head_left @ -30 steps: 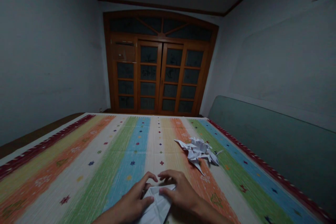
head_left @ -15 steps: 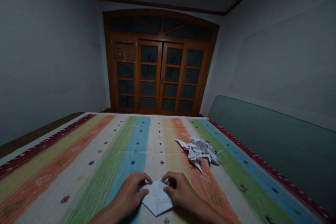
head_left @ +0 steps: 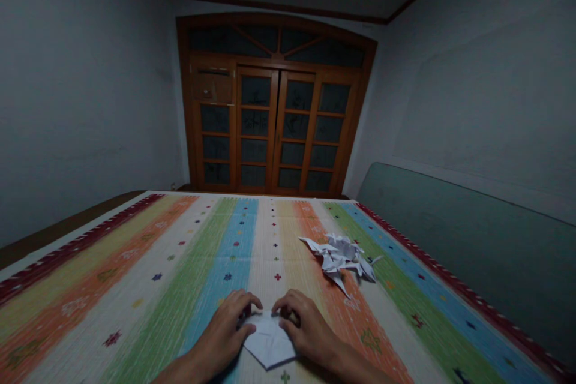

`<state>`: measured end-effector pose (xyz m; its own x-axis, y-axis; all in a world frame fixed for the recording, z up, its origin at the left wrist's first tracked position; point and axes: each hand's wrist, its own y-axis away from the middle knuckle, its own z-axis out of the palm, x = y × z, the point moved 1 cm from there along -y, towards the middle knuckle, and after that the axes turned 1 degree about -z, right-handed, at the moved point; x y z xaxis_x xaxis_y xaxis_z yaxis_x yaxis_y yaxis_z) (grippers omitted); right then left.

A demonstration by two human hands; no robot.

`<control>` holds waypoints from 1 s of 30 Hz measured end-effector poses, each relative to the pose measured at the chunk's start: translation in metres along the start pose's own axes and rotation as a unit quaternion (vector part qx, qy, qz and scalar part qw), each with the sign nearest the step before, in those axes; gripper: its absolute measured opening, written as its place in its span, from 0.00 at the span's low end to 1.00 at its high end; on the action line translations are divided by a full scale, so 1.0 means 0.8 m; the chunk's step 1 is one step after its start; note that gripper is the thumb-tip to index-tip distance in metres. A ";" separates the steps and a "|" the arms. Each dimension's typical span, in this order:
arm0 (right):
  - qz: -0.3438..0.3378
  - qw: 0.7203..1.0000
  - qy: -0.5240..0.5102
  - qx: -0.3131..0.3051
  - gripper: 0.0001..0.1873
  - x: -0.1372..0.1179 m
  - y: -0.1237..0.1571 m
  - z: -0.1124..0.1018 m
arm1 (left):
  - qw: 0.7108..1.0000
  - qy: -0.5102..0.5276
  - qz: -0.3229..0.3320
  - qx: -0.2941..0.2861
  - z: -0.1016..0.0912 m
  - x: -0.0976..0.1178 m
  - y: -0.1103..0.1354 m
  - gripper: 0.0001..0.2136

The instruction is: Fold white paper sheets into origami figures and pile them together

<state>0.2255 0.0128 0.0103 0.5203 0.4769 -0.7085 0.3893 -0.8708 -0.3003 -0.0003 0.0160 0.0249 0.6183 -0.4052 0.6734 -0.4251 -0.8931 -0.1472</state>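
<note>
A folded white paper (head_left: 270,342) lies on a striped mat (head_left: 148,312), one point toward the person. The left hand (head_left: 220,327) and right hand (head_left: 306,327) grasp its sides with curled fingers. A heap of folded paper (head_left: 339,258) sits beyond, to the right.

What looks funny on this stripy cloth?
The crumpled white paper heap over the orange stripe looks odd: its pointy folded pieces lie jumbled together, unlike the neat white paper sheet between the left hand and right hand.
</note>
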 end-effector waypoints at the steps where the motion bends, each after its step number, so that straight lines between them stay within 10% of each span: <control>1: -0.005 1.000 0.005 0.007 0.22 0.002 0.001 0.001 | 1.000 0.006 0.005 0.004 0.001 -0.003 0.000 0.18; 14: -0.003 1.000 0.024 0.011 0.12 -0.002 -0.003 0.005 | 0.998 -0.035 0.038 0.027 -0.001 -0.002 0.000 0.07; 30: -0.199 0.965 0.148 -0.082 0.11 -0.007 0.008 -0.008 | 0.956 -0.153 0.250 -0.031 -0.033 0.002 0.015 0.08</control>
<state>0.2304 0.0053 0.0163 0.4898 0.8036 -0.3382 0.7049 -0.5932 -0.3889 -0.0216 0.0096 0.0433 0.4880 -0.8249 0.2852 -0.7504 -0.5634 -0.3457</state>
